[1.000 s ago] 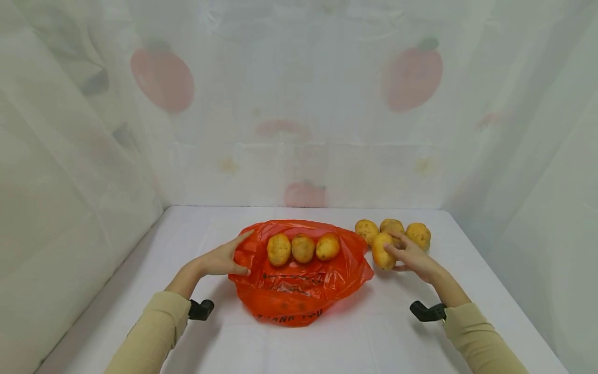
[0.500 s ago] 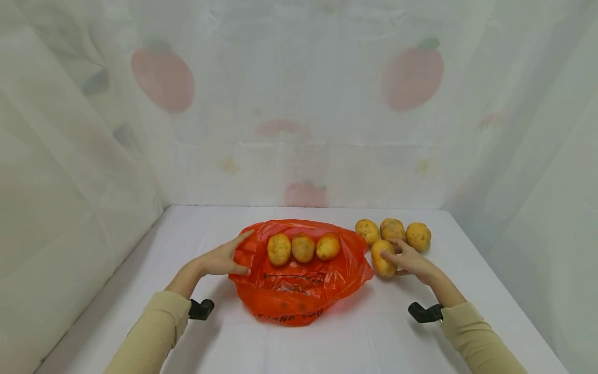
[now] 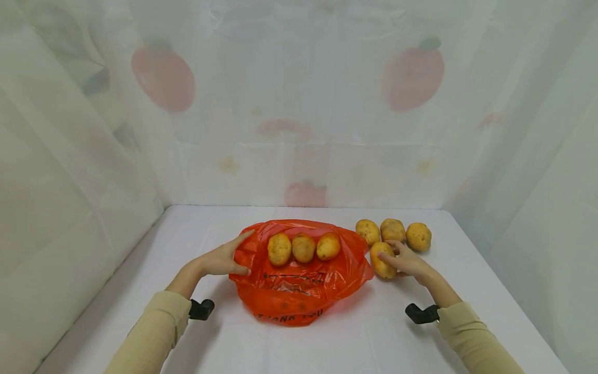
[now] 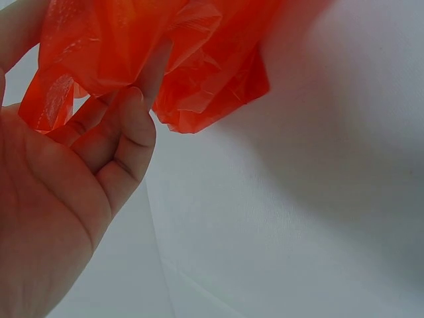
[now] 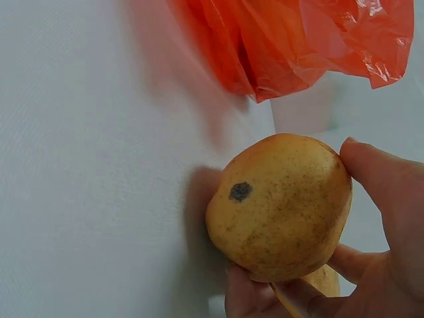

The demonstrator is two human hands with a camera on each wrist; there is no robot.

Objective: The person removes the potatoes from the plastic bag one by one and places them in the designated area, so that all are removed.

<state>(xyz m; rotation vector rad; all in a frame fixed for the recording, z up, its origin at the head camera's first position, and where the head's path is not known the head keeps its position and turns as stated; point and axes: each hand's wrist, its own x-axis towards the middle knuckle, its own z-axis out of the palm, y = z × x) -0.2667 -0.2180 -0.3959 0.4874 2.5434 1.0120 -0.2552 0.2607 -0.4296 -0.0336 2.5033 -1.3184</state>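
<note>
A red plastic bag lies spread with its mouth gaping on the white table. Inside it are three potatoes in a row. My left hand holds the bag's left edge; in the left wrist view its fingers curl into the red film. To the right of the bag, my right hand grips a potato between thumb and fingers. That potato shows a dark spot in the right wrist view, close over the table and just short of the bag's edge.
Behind the right hand, three more potatoes sit together on the table. Pale curtains with fruit prints enclose the table at the back and both sides. A black camera mount is on each wrist.
My right hand has brought its potato slightly nearer the front edge and a little left, away from the three behind. The left hand and the bag have stayed put.
</note>
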